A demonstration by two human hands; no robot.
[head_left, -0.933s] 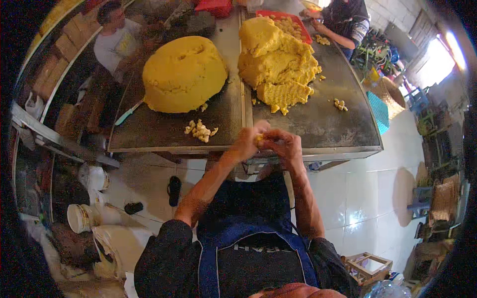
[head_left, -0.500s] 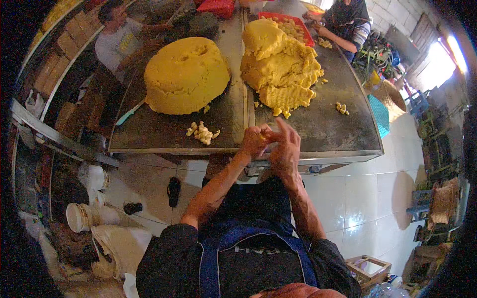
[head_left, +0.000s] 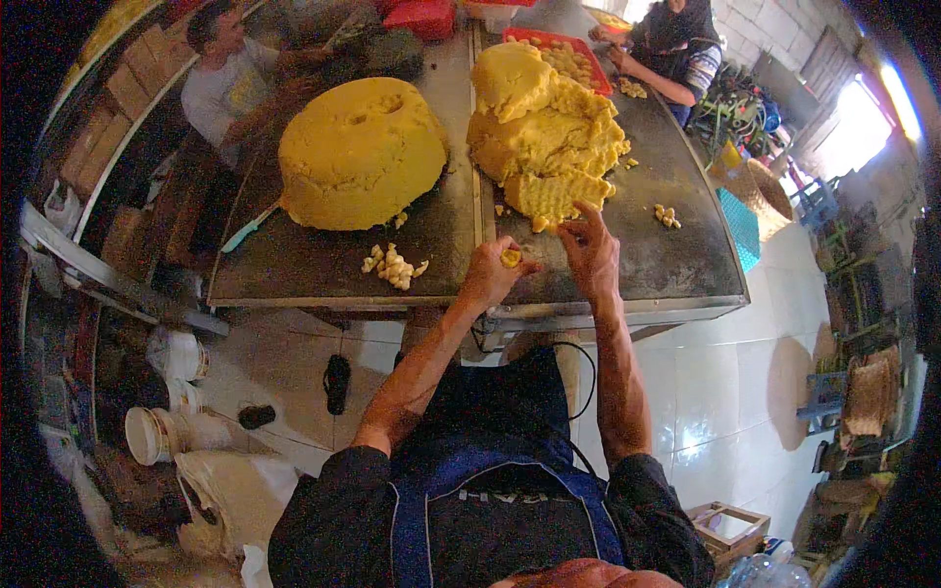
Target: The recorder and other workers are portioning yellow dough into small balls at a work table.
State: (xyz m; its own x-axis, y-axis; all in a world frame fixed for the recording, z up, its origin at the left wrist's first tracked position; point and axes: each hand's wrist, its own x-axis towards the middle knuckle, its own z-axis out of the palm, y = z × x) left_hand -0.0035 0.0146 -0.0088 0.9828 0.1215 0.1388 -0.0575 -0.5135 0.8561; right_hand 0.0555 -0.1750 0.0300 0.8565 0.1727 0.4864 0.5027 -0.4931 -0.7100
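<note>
Above near edge of bench (head_left: 676, 269), left hand (head_left: 485, 275) keeps grip closed around small yellow dough piece (head_left: 511, 258); right hand (head_left: 594, 255) at three o'clock, by rough dough mound (head_left: 554, 137) (cannot tell whether grip pinches anything). Pale lumps (head_left: 394, 268) at nine o'clock.

The desk (head_left: 676, 269) has a dark, matt top, scuffed and worn, with a metal-looking edge. The mound (head_left: 358, 162) is dull and fairly smooth (though pitted on top and cracked across its front), while the heap (head_left: 559, 142) is rough, ridged and crumbly at its border. The tray (head_left: 600, 76) and the bucket (head_left: 147, 436) look plastic. The apron (head_left: 408, 519) and shirt (head_left: 328, 510) are cloth, the basket (head_left: 770, 196) is woven, the box (head_left: 735, 544) wooden, and the floor (head_left: 686, 412) smooth, glossy tile.
</note>
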